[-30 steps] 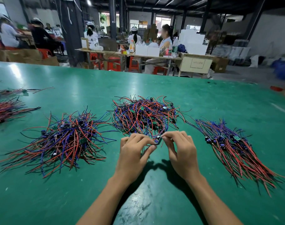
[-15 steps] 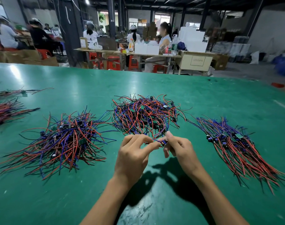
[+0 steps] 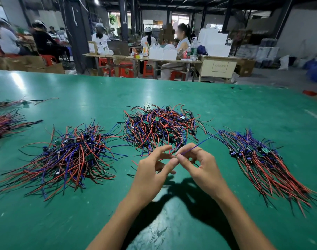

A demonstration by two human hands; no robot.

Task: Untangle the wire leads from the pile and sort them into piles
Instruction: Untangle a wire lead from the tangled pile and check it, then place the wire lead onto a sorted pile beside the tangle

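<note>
Just in front of the tangled round heap of red, blue and black wire leads [image 3: 159, 129] on the green desk [image 3: 244, 109], left hand [image 3: 150, 175] and right hand [image 3: 199, 168] both pinch one thin blue lead [image 3: 204, 140], holding it raised, likely to draw it free toward the combed pile of leads [image 3: 267, 165] right of the heap.

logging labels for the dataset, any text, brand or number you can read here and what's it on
Nothing can be read for certain.
Cream cabinet: a framed line of characters, too blurred to read.
Bottles on the far table: labels too small.
Small green boards in the wire piles: markings too small.
</note>
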